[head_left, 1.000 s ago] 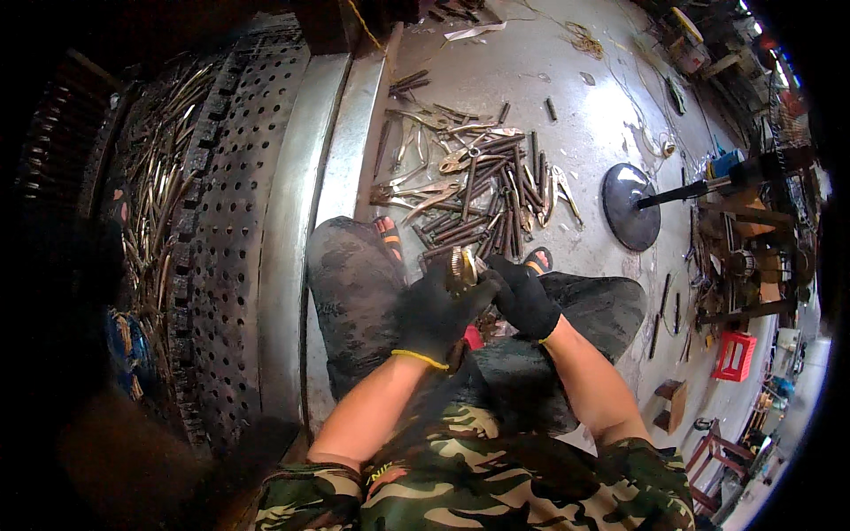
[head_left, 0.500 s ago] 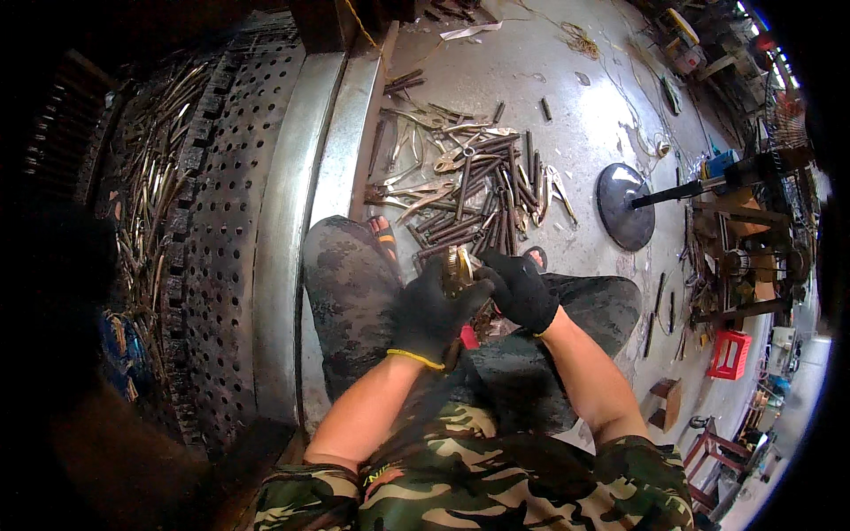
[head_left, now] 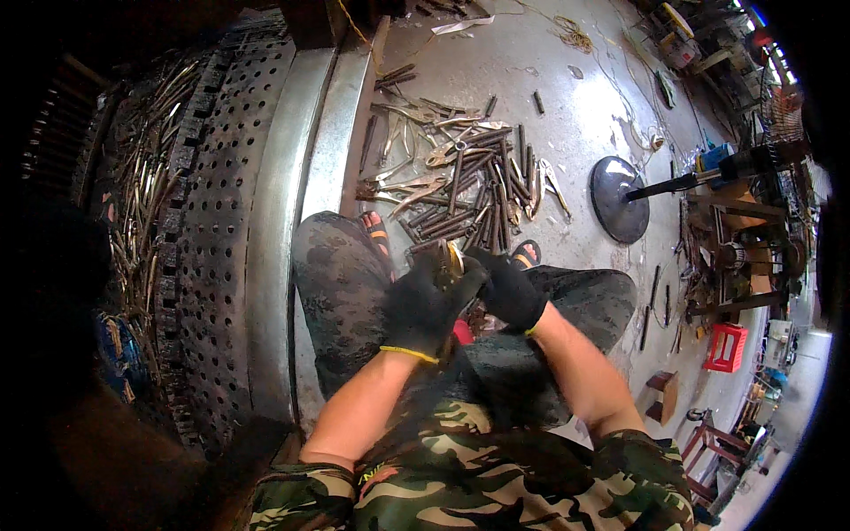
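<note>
Both my hands wear black gloves with yellow cuffs and meet above my lap. My left hand is closed round a shiny, brass-toned metal piece, mostly covered by the fingers, so I cannot tell its kind. My right hand is closed against its right side; whatever lies in those fingers is hidden. A small red thing shows beneath the gloves. Beyond the hands, a pile of dark metal rods lies on the floor, with several pliers among and beside them.
A steel ledge and a perforated metal plate run along my left, with long metal pieces heaped past them. Front right stands a round black base with a pole. A red plastic stool is farther right.
The metal piece has turned between my gloves and shows less of its ridged face. My hands stay together, the fingers shifted slightly. The whole view has moved a little.
</note>
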The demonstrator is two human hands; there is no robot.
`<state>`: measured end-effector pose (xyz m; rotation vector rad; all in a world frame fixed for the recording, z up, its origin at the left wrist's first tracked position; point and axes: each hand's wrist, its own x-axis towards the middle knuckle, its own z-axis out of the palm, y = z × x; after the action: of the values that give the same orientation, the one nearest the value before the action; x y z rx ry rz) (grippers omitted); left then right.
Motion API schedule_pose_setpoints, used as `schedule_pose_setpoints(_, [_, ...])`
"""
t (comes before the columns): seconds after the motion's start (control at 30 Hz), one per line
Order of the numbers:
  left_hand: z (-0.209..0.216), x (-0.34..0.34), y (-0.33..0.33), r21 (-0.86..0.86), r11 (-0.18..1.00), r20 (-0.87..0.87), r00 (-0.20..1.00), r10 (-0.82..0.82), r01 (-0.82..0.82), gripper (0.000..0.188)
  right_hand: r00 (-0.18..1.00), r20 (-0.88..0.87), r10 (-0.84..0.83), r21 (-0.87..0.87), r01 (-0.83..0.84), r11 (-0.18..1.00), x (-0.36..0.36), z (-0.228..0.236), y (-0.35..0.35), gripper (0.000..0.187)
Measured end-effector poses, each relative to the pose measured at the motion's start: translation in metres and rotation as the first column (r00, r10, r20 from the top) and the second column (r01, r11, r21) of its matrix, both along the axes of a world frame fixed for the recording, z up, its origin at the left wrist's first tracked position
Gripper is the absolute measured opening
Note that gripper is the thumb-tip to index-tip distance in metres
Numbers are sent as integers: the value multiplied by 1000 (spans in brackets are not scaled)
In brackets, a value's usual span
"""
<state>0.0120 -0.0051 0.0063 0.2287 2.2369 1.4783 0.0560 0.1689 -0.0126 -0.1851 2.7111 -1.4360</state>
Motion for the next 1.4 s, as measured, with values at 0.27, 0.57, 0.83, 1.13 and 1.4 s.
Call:
schedule_pose_setpoints(0.27, [0, -6, -3, 21, 998, 79, 995, -57, 56, 59, 991, -122, -51, 81, 61, 995, 9, -8, -3, 22])
schedule_pose_setpoints(0.57, [3, -5, -6, 137, 986, 92, 990, -107, 93, 52, 999, 34, 4, 255, -13, 967, -5, 10, 5, 20])
schedule_pose_setpoints(0.83, [-1, -4, 1, -50, 997, 71, 996, -55, 59, 56, 978, 68, -196, -64, 200, 978, 16, 1, -24, 27])
schedule_pose_setpoints(1.13, [-7, -2, -10, -147, 989, -135, 990, -39, 19, 59, 981, -172, -92, 432, 159, 888, 32, -5, 11, 24])
schedule_pose_setpoints(1.4, [19, -34, -16, 252, 846, 28, 877, 480, -470, 41, 724, -601, -338, 235, 564, 791, 35, -13, 53, 23])
